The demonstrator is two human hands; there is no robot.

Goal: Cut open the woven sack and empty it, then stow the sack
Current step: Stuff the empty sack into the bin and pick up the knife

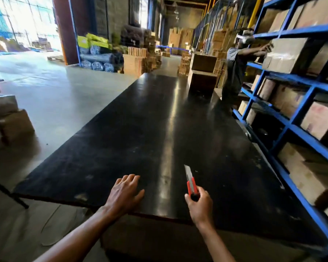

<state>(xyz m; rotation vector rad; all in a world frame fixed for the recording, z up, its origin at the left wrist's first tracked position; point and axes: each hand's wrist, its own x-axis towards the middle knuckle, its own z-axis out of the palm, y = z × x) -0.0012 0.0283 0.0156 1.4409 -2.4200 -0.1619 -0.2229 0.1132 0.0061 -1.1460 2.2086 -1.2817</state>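
Observation:
My right hand grips a red utility knife by the handle, its blade extended and pointing away from me over the long black table. My left hand rests flat, palm down with fingers slightly apart, on the table's near edge, left of the knife. No woven sack shows on the table; a pale woven-looking sheet lies on the floor below the table's near left corner, too blurred to identify.
Blue steel shelving full of cardboard boxes runs along the table's right side. Another person handles a box at the shelves farther back. Brown boxes stand at the table's far end. More cartons sit at left.

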